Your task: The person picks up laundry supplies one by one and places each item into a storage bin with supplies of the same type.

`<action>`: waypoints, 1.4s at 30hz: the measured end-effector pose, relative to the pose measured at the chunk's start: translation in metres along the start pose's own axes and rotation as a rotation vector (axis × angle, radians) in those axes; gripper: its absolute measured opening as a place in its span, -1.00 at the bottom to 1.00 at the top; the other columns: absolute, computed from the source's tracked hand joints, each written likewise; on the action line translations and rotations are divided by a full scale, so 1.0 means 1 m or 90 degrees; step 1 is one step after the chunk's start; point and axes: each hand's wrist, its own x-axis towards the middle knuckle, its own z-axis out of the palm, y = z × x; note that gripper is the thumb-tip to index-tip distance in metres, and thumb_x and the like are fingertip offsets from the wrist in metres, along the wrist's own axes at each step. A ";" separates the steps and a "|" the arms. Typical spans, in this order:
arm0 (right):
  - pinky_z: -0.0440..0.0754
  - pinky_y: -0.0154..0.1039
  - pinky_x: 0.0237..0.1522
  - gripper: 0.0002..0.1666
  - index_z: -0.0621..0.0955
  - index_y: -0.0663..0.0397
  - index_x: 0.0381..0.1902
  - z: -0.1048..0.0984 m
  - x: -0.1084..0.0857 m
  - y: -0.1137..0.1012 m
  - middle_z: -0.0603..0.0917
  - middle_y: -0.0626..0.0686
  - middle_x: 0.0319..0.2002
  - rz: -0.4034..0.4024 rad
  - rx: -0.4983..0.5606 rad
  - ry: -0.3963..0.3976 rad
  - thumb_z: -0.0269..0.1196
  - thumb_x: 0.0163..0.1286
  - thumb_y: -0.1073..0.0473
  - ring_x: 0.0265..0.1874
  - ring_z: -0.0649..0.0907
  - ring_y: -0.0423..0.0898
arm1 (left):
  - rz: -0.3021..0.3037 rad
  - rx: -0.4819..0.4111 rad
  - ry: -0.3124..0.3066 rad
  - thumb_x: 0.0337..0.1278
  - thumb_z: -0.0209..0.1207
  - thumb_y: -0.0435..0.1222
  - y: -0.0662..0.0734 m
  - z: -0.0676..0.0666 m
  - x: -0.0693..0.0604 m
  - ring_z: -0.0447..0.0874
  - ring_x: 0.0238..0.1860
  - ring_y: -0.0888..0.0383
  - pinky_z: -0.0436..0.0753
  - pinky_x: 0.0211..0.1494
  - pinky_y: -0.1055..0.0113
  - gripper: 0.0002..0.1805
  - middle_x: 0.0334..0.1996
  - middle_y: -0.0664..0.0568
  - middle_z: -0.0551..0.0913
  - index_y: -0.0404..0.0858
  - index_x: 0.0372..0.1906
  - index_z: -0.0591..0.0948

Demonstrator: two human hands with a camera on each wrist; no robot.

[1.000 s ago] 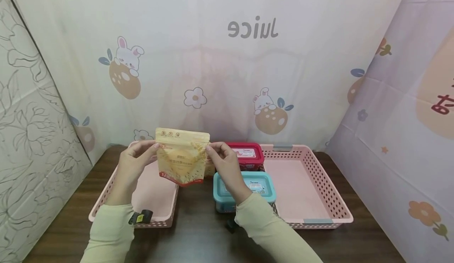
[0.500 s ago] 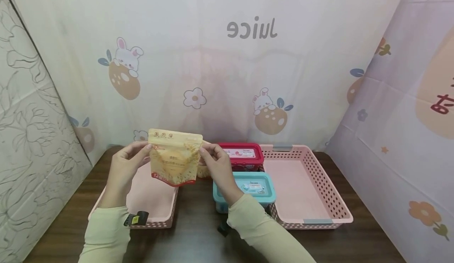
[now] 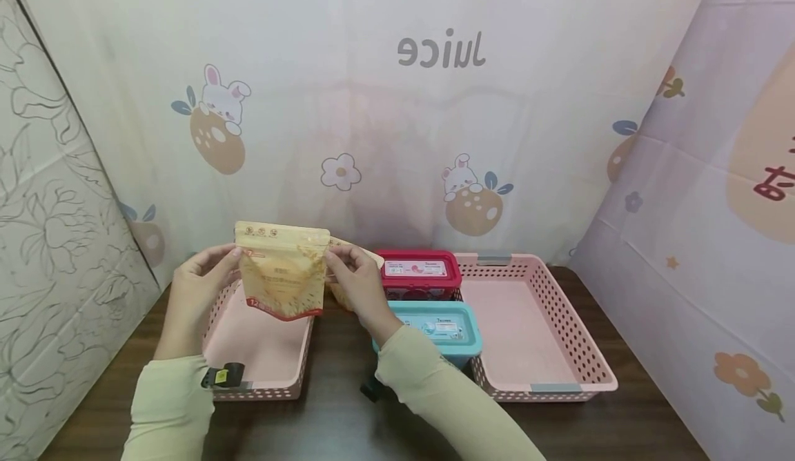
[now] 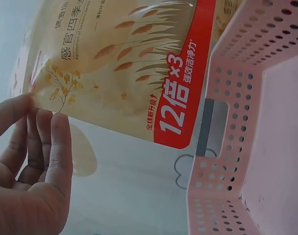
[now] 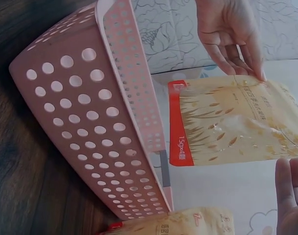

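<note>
1. With left hand (image 3: 195, 287) and right hand (image 3: 360, 287), pinching a yellow pouch (image 3: 281, 275) near a pink basket (image 3: 261, 361).
2. Partly hiding a second pouch (image 5: 193, 223).
3. Blocking part of a teal box (image 3: 437, 323) with right sleeve (image 3: 428, 381).

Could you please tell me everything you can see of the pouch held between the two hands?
The pouch is pale yellow and glossy, like plastic film, printed with plants and lettering. Three small icons sit along its top; a red band with white print edges the bottom. It hangs in the air, tilted slightly, overlapping the far end of the left basket in the head view. The left hand pinches one side edge, the right hand the other. Whether it is sealed, I cannot tell.
</note>
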 end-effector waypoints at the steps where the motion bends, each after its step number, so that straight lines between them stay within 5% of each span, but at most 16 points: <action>1: 0.74 -0.05 -0.10 -0.67 0.65 0.21 -0.01 0.002 0.001 0.000 0.68 0.06 -0.20 0.007 -0.004 -0.001 0.31 0.44 0.07 -0.30 0.72 -0.01 | -0.002 0.013 0.000 0.24 0.31 0.01 0.000 -0.002 0.001 0.63 -0.07 0.33 0.64 -0.05 0.52 -0.40 -0.05 0.15 0.61 -0.31 0.22 0.59; 18: 0.75 -0.26 -0.21 -0.73 0.67 0.26 -0.06 0.026 0.022 0.011 0.67 0.03 -0.30 0.005 -0.023 -0.038 0.29 0.44 0.15 -0.36 0.68 -0.16 | -0.021 0.051 -0.012 0.29 0.24 0.05 -0.008 -0.025 0.017 0.56 -0.03 0.33 0.61 -0.03 0.59 -0.35 -0.03 0.19 0.56 -0.27 0.31 0.51; 23: 0.73 -0.30 -0.21 -0.74 0.69 0.16 -0.06 0.029 0.029 0.012 0.66 -0.02 -0.35 0.035 -0.087 -0.036 0.28 0.46 0.10 -0.35 0.70 -0.16 | -0.043 0.085 -0.011 0.29 0.21 0.10 -0.014 -0.027 0.025 0.58 -0.05 0.34 0.61 0.00 0.57 -0.30 -0.03 0.18 0.55 -0.27 0.35 0.48; 30: 0.73 -0.07 -0.07 -0.76 0.71 0.16 -0.08 0.034 0.039 0.023 0.68 0.03 -0.36 0.084 -0.106 -0.026 0.27 0.47 0.11 -0.22 0.75 0.10 | -0.071 0.136 -0.016 0.27 0.19 0.16 -0.023 -0.028 0.036 0.59 -0.09 0.37 0.53 0.30 0.11 -0.26 -0.02 0.15 0.57 -0.25 0.35 0.49; 34: 0.73 -0.13 -0.08 -0.79 0.71 0.15 -0.10 0.036 0.042 0.032 0.70 0.09 -0.33 0.109 -0.104 -0.020 0.27 0.47 0.13 -0.17 0.74 0.17 | -0.074 0.147 -0.023 0.30 0.18 0.14 -0.030 -0.029 0.042 0.57 -0.07 0.35 0.50 0.32 0.02 -0.27 0.02 0.06 0.57 -0.29 0.35 0.48; 42: 0.67 -0.33 -0.23 -0.82 0.72 0.09 -0.14 0.038 0.042 0.045 0.73 0.03 -0.32 0.086 -0.167 -0.020 0.26 0.47 0.13 -0.23 0.74 -0.02 | -0.096 0.193 -0.041 0.32 0.12 0.21 -0.044 -0.029 0.049 0.52 0.21 -0.07 0.46 0.33 -0.09 -0.21 0.25 -0.22 0.50 -0.28 0.40 0.44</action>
